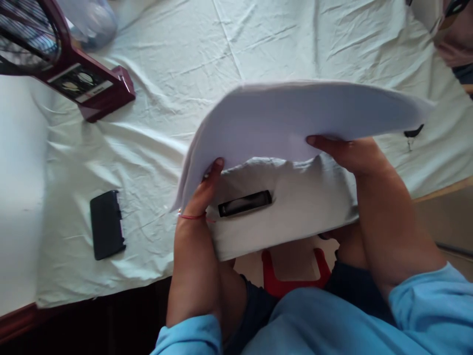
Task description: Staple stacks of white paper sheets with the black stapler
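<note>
A stack of white paper sheets (273, 118) is held above the cloth-covered table, bowed so that its ends droop. My left hand (207, 190) grips the near left edge, thumb on top and the other fingers hidden beneath. At the near right edge, my right hand (343, 150) has its thumb laid over the sheets, its fingers also out of sight under them. Below the stack, between my forearms, a black stapler-like oblong object (245, 203) lies on the cloth near the table's front edge; its exact kind is unclear.
A black phone-like case (107, 225) lies at the left. Behind it stands a dark red racket-shaped device (99, 91), with a clear plastic bag (92, 24) beyond. A small dark item (414, 131) is at the right on the pale tablecloth (177, 64). Below is a red stool (271, 271).
</note>
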Motion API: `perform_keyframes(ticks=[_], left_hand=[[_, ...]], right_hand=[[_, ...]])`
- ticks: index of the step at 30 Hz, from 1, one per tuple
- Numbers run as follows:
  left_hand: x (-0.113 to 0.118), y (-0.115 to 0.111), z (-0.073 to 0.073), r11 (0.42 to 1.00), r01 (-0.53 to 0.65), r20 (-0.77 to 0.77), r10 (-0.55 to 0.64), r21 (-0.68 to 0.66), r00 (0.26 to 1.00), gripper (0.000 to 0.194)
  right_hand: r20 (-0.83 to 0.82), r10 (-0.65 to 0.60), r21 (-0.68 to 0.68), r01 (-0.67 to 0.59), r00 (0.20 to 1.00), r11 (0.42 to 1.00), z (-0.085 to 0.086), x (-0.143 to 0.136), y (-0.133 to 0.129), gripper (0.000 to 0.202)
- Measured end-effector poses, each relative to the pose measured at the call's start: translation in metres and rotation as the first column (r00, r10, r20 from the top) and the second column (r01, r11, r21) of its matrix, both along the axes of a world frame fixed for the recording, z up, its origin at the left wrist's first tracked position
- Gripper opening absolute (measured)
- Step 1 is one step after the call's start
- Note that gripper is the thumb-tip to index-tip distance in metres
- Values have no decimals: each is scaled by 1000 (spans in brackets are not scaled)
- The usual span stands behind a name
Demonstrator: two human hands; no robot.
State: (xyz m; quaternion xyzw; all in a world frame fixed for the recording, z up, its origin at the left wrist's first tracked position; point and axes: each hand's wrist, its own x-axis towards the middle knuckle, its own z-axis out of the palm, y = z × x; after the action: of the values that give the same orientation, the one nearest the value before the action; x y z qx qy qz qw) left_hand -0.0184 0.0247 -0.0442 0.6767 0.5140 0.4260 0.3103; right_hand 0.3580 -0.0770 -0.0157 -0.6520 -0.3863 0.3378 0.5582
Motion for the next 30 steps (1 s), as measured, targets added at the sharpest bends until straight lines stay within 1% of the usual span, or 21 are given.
perform_keyframes(ticks=[2,4,5,7,9,11,13,15,17,20,23,24,26,27,28,30], left_hand=[[7,-5,6,998,-24,112,30,-58,993,57],[14,-10,11,993,-10,219,37,-122,975,61],[17,-12,13,990,-1,253,38,-144,967,62],[22,-16,14,984,20,305,35,-176,952,65],[26,-18,12,978,33,359,45,-206,932,67],[30,-19,10,968,11,416,97,-250,904,69],[32,-19,9,953,-30,460,173,-300,871,71],[32,-17,9,947,-44,485,203,-319,851,72],[29,-15,11,959,-13,486,154,-282,860,71],[22,-12,14,982,28,441,58,-187,896,66],[15,-8,15,992,12,393,39,-127,919,65],[14,-7,14,993,12,373,32,-115,927,66],[13,-4,11,994,39,322,-5,-99,947,68],[12,-3,9,994,58,300,-26,-96,954,70],[12,-1,7,993,73,285,-43,-97,958,73],[12,0,3,991,80,277,-49,-103,960,77]], right_hand=[[-37,23,53,-21,999,998,5,-3,-1,48],[-68,69,102,-62,995,993,7,-5,0,39],[-84,82,125,-72,993,990,7,-6,0,39],[-127,80,149,-61,989,987,3,-6,3,44],[-183,46,144,-20,982,989,-3,-5,6,53],[-233,24,131,7,972,991,-7,-4,9,59],[-269,12,122,21,963,992,-9,-4,11,60],[-272,3,112,28,962,993,-9,-3,11,59],[-222,2,108,22,975,994,-9,-2,10,57],[-74,-1,157,13,997,987,-11,1,7,61],[43,-72,234,60,996,970,-12,4,2,69],[69,-91,228,73,993,971,-11,5,-1,66],[118,-53,128,37,992,991,-5,6,-4,52],[120,-5,78,-4,993,997,-1,7,-5,49],[103,61,50,-67,993,997,2,7,-6,48],[65,134,49,-137,989,989,9,6,-6,46]])
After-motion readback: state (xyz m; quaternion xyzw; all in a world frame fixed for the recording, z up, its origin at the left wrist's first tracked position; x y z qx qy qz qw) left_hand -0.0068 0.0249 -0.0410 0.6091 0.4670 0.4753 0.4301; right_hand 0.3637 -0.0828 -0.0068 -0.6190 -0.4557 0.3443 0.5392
